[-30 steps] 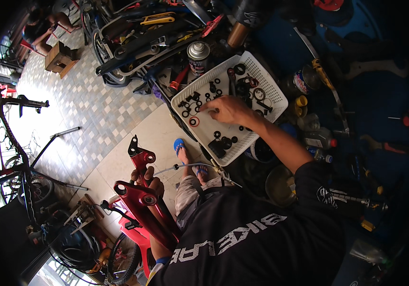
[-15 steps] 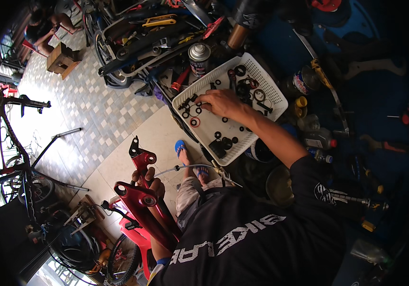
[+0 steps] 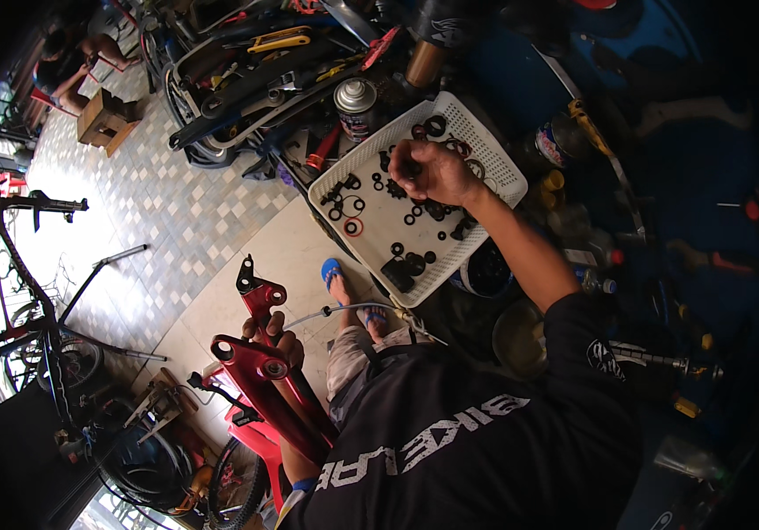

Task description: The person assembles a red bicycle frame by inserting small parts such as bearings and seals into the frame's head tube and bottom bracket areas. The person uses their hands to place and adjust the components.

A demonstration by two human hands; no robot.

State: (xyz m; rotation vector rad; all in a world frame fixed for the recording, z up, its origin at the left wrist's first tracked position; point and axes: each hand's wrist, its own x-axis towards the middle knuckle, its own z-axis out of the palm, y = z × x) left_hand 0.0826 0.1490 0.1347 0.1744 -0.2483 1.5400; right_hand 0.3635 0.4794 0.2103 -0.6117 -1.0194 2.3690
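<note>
My left hand (image 3: 279,339) is wrapped round a glossy red bicycle frame part (image 3: 251,360) with two arms and bolt holes at their ends, held upright in front of my body. My right hand (image 3: 443,173) is above a white perforated plastic basket (image 3: 492,141), palm partly turned up and fingers curled. Something small and dark shows at its fingertips; its kind is unclear. Under and around that hand lie black rubber rings, bolts and small caps. A red ring (image 3: 354,227) and a black cylindrical piece (image 3: 397,274) are in the basket too.
A spray can (image 3: 356,110) stands behind the basket, beside a heap of bike parts and tools (image 3: 256,88). Bottles (image 3: 593,256) are at the right. A dark bike frame (image 3: 22,238) stands far left. Another person (image 3: 66,71) sits near a wooden stool (image 3: 104,121).
My right hand has moved right from the basket's left part, lifted and turned its palm up. My left hand still grips the red frame part. The view has shifted slightly.
</note>
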